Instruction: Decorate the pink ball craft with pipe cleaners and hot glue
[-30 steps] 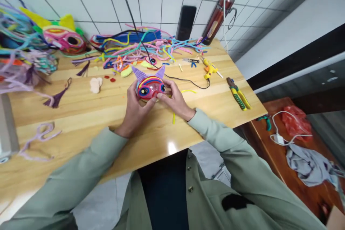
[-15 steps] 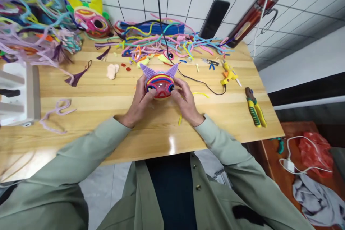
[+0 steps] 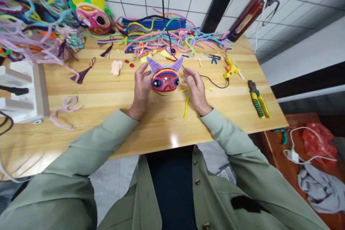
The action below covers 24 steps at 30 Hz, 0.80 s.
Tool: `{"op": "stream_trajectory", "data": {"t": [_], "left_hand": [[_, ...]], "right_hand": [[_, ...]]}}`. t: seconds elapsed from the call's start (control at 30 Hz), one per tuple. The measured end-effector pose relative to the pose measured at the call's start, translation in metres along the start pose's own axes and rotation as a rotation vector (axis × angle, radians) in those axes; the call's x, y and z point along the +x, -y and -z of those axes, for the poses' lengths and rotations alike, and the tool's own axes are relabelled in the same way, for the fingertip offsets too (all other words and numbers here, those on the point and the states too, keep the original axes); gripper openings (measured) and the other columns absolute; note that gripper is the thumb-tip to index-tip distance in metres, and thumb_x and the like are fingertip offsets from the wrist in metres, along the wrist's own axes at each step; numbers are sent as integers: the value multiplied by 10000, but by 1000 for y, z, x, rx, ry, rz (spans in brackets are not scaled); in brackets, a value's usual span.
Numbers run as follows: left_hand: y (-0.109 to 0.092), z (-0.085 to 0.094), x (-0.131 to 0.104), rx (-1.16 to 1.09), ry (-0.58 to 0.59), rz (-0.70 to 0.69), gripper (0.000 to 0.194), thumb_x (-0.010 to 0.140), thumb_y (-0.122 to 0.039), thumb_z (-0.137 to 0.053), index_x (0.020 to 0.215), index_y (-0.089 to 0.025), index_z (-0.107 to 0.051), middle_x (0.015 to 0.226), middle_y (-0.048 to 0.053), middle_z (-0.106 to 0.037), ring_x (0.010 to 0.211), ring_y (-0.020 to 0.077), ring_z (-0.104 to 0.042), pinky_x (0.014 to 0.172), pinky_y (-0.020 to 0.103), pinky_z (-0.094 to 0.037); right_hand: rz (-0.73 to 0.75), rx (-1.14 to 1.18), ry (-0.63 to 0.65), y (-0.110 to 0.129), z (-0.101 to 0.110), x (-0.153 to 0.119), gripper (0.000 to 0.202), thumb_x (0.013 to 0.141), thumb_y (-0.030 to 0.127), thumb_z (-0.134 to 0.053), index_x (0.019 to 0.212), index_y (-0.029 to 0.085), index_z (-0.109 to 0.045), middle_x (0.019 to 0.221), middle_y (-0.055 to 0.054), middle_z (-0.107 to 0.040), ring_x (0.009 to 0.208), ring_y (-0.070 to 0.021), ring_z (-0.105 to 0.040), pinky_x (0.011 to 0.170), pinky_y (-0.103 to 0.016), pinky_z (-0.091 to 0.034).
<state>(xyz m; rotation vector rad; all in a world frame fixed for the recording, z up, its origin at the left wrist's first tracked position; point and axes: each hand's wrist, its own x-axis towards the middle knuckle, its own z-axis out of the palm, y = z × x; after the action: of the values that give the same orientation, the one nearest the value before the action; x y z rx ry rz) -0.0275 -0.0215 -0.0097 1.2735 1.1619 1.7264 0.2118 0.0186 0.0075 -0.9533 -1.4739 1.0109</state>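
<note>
A colourful animal-head craft (image 3: 165, 79) with two purple pipe-cleaner ears and round dark eyes rests on the wooden table (image 3: 151, 133) in front of me. My left hand (image 3: 142, 88) is just beside its left edge, fingers curved and apart; whether a finger still brushes it I cannot tell. On the other side, my right hand (image 3: 195, 88) stands off from the craft, with a gap between them, its fingers loosely bent and empty. Short yellow pipe-cleaner pieces (image 3: 186, 107) lie by the right hand.
Along the wall runs a heap of pipe cleaners (image 3: 151, 25). A yellow glue gun (image 3: 231, 67), pliers (image 3: 258, 99) and snips (image 3: 212, 56) lie to the right. Power strip (image 3: 40, 93) and purple tassel (image 3: 83, 72) sit left. A similar craft (image 3: 94, 18) with yellow ears stands behind.
Both hands have let go of the craft and moved apart to its sides. The craft now sits on the table. The whole view has shifted slightly.
</note>
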Motion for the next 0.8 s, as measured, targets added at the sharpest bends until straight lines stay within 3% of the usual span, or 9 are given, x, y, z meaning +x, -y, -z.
{"op": "stream_trajectory", "data": {"t": [0.07, 0.13, 0.2, 0.27, 0.37, 0.47, 0.57, 0.7, 0.8], "left_hand": [[3, 0, 4, -16, -80, -19, 778, 1073, -903, -589, 1522, -269, -626, 1601, 128, -621, 1394, 308, -655, 1130, 463, -574], [6, 0, 7, 19, -161, -28, 701, 1083, -872, -594, 1440, -272, -657, 1484, 105, -649, 1238, 267, -683, 1023, 431, -584], [10, -1, 11, 55, -188, -22, 625, 1084, -810, -643, 1371, -256, -672, 1313, 86, -678, 1082, 233, -677, 953, 403, -578], [13, -2, 14, 64, -170, -14, 536, 1096, -729, -659, 1301, -234, -686, 1103, 58, -665, 961, 215, -651, 912, 384, -568], [15, -5, 15, 79, -157, -8, 440, 1126, -640, -621, 1249, -225, -702, 975, 32, -625, 867, 200, -612, 879, 367, -556], [14, -5, 13, 129, -208, -4, 389, 1133, -573, -632, 1291, -226, -706, 1184, 75, -701, 1009, 209, -656, 993, 376, -573], [10, -2, 12, 161, -222, 1, 349, 1142, -521, -618, 1307, -226, -709, 1319, 103, -716, 1193, 237, -680, 1134, 407, -560], [8, 8, 16, 168, -185, -14, 296, 1134, -483, -613, 1243, -235, -733, 1136, 73, -718, 1087, 240, -688, 1076, 405, -575], [8, 16, 23, 152, -185, -55, 328, 1137, -549, -624, 1192, -251, -751, 906, 19, -605, 883, 216, -618, 963, 388, -573]], "right_hand": [[6, -6, -32, -3, 5, 7, 673, 1038, 873, -695, 1379, 296, -764, 1332, -81, -847, 1273, -277, -801, 1158, -489, -657], [-3, -21, -63, -6, 11, 13, 684, 1025, 906, -675, 1294, 286, -782, 1072, -43, -845, 995, -228, -803, 959, -418, -680], [-20, -43, -105, -9, 16, 18, 697, 1003, 932, -673, 1201, 274, -791, 828, 5, -747, 738, -185, -689, 747, -366, -618], [-26, -67, -150, -10, 20, 22, 700, 976, 942, -694, 1139, 268, -789, 709, 36, -633, 628, -170, -571, 633, -347, -525], [-37, -117, -179, -10, 22, 24, 679, 949, 929, -731, 1086, 266, -785, 669, 53, -539, 603, -167, -499, 597, -337, -447], [-61, -162, -150, -8, 21, 24, 641, 943, 893, -759, 1057, 262, -781, 671, 63, -504, 608, -157, -460, 598, -323, -392], [-67, -168, -125, -8, 21, 22, 610, 961, 854, -762, 1059, 252, -778, 702, 55, -559, 633, -156, -492, 614, -319, -393], [-66, -128, -113, -9, 20, 22, 580, 986, 823, -754, 1079, 250, -769, 729, 47, -632, 657, -164, -575, 663, -331, -483], [-59, -95, -114, -9, 21, 24, 557, 990, 802, -758, 1082, 253, -766, 782, 32, -685, 668, -165, -600, 682, -340, -526]]}}
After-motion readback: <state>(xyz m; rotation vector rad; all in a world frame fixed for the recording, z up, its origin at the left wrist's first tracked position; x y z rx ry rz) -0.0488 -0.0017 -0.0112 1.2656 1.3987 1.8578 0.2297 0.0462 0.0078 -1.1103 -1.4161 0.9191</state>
